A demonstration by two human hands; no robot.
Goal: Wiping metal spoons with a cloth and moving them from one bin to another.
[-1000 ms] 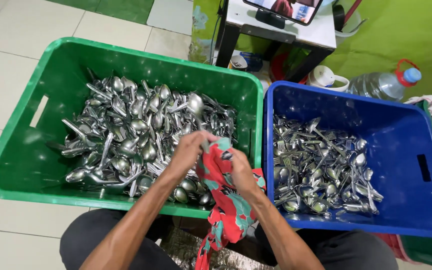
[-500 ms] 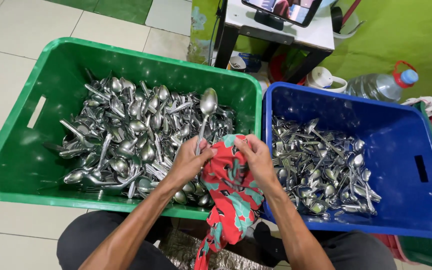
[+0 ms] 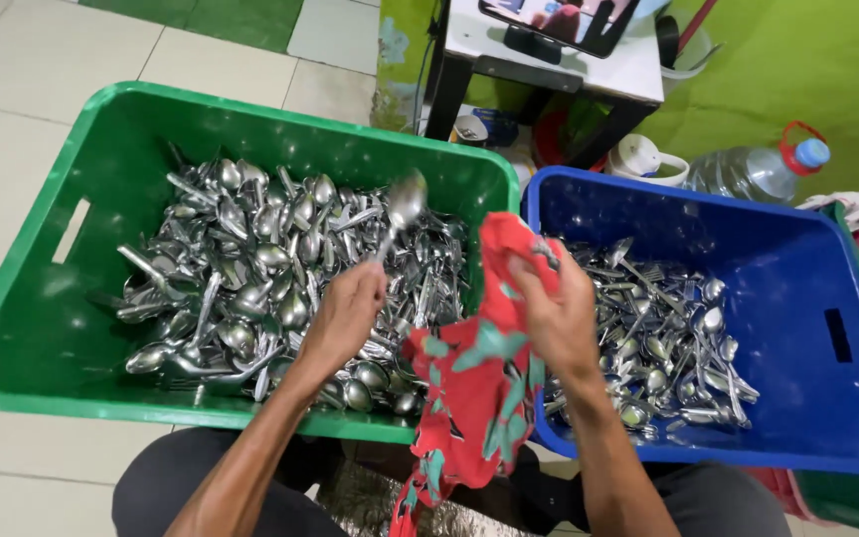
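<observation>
My left hand (image 3: 343, 310) has its fingers clenched round the handle of a spoon (image 3: 402, 206), whose bowl tilts up and away from me above the heap of cutlery in the green bin (image 3: 27, 278). My right hand (image 3: 561, 308) has its fingers grasping a red cloth (image 3: 474, 383) with teal blotches; the cloth bunches over my knuckles at the top and hangs down between my knees. That hand sits over the near left corner of the blue bin (image 3: 827, 438), right at the seam where the two bins touch. The spoon and cloth are apart, with the green bin's right wall between them. The blue bin holds a thinner layer of spoons and forks. Behind the bins stand a small table (image 3: 549, 60), a white jug (image 3: 648, 156) and a clear water bottle (image 3: 763, 169) with a blue cap on the green floor.
</observation>
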